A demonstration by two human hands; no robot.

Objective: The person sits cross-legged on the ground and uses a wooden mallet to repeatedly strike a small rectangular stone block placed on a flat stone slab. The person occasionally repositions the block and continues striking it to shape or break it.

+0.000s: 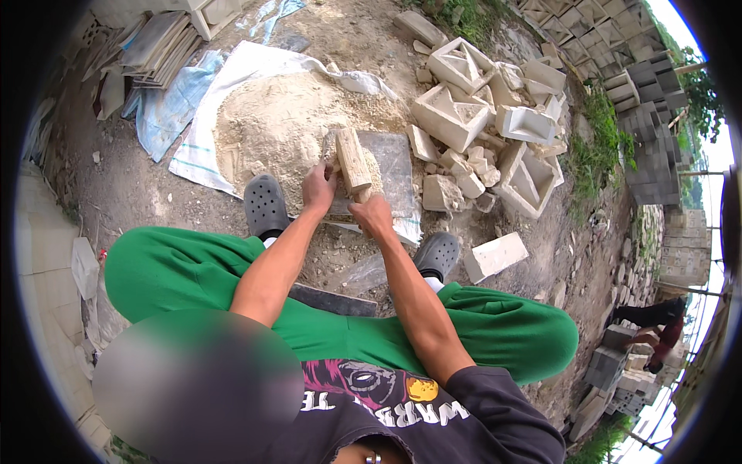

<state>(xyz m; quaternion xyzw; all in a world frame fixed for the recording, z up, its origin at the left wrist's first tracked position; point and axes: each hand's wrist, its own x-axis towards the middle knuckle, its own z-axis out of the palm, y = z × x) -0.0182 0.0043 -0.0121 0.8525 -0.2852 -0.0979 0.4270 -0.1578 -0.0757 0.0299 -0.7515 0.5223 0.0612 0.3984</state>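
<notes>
My right hand (374, 214) is closed round the short handle of a wooden mallet (353, 158). Its thick, log-like head lies over a flat grey slab (396, 166). Close beside the mallet's left side is my left hand (319, 188), its fingers curled in at the slab's left edge. What those fingers hold, if anything, is hidden behind them and the mallet. Pale crushed stone and powder (267, 127) are heaped beyond my hands on a white woven sheet (202, 158), with crumbs scattered on the slab.
Broken cream-coloured hollow blocks (452, 116) and chunks are piled to the right. A loose pale block (497, 257) lies by my right shoe (437, 256). Stacked boards (161, 48) and a blue sheet (168, 108) are at far left. Another person (657, 329) bends among blocks at far right.
</notes>
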